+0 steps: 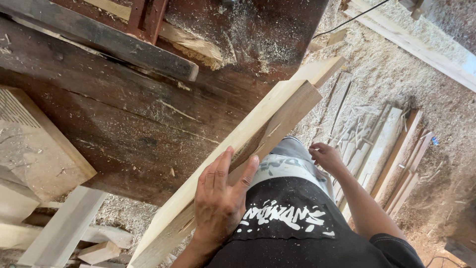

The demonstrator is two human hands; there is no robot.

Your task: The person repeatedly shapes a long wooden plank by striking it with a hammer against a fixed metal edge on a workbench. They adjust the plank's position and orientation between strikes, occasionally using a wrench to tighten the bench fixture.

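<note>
Far left of the pale plank (238, 144), a light wooden block (34, 144) sits on the dark worktop (129, 119), and off-cuts lie on the floor below it. Then the plank itself: long, fresh-cut, leaning at a slant against the worktop's front edge, its upper end near the sawdust pile (248, 44) (plenty of cutting done already, by the look of it). The left hand (220, 198) lies flat on the plank's lower half, fingers spread and pressing, not wrapped around it. Right of the plank, the right hand (327, 158) hangs free, fingers loosely curled, holding nothing. Further right, thin slats (382, 149) lie stacked on the sawdust floor. My read: the plank is steadied but not yet up on the worktop, so that lift remains.
</note>
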